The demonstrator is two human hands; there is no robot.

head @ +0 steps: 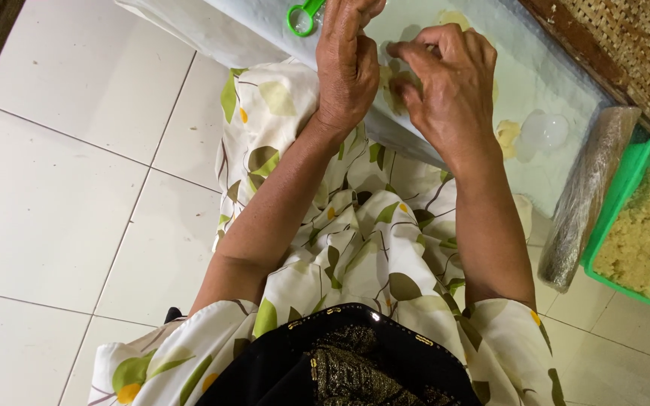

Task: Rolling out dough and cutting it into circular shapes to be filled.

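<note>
My left hand (pixel 347 64) reaches up to the top edge of the view, its fingers closed beside a green ring-handled tool (pixel 300 16) that it seems to hold. Close on its right, my right hand (pixel 449 86) has curled fingers, with the tips pressed down on a pale plastic-covered board (pixel 543 71) that rests on my lap. What lies under those fingertips is hidden. A flat piece of pale yellow dough (pixel 507 137) lies on the board by my right wrist. Beside it is a clear round plastic piece (pixel 545 129).
A green basket (pixel 626 180) of crumbly yellow dough stands on the floor at the right, with a plastic-wrapped roll (pixel 587 197) leaning next to it. Woven rattan (pixel 633 37) fills the top right corner. White floor tiles (pixel 77 173) spread to the left. My leaf-print dress (pixel 355 233) covers my lap.
</note>
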